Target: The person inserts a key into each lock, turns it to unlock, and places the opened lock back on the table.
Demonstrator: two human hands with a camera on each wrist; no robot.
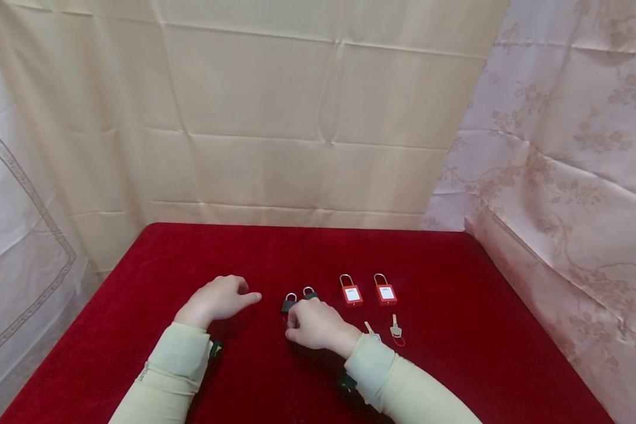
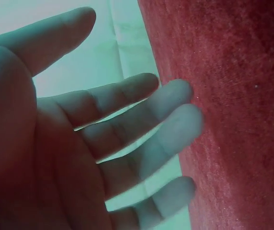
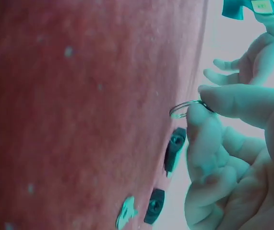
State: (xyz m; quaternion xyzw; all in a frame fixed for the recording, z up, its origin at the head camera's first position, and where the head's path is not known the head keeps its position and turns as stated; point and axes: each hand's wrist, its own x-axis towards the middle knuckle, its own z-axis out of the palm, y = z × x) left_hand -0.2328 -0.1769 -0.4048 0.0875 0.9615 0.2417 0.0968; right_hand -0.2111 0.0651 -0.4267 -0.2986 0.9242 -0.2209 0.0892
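Observation:
Between the thumb and index fingertip, my right hand (image 1: 318, 325) pinches a thin key ring (image 3: 181, 108); anything else on it is hidden by the fingers. Just beyond that hand lie two black padlocks, one to the left (image 1: 288, 306) and another (image 1: 310, 293) partly covered by the knuckles. The right wrist view shows their keyhole ends, with a loose key (image 3: 125, 213) on the cloth nearby. My left hand (image 1: 219, 299) hovers over the left part of the table, holding nothing. Its fingers (image 2: 122, 96) are spread and relaxed.
Two red padlocks with white labels, one (image 1: 352, 294) beside the other (image 1: 386, 293), lie right of the black ones. Nearer me are two keys, one (image 1: 372, 331) by my right sleeve and one (image 1: 396, 327) with a red ring. Red cloth (image 1: 233, 377) covers the table; curtains (image 1: 307, 118) stand behind.

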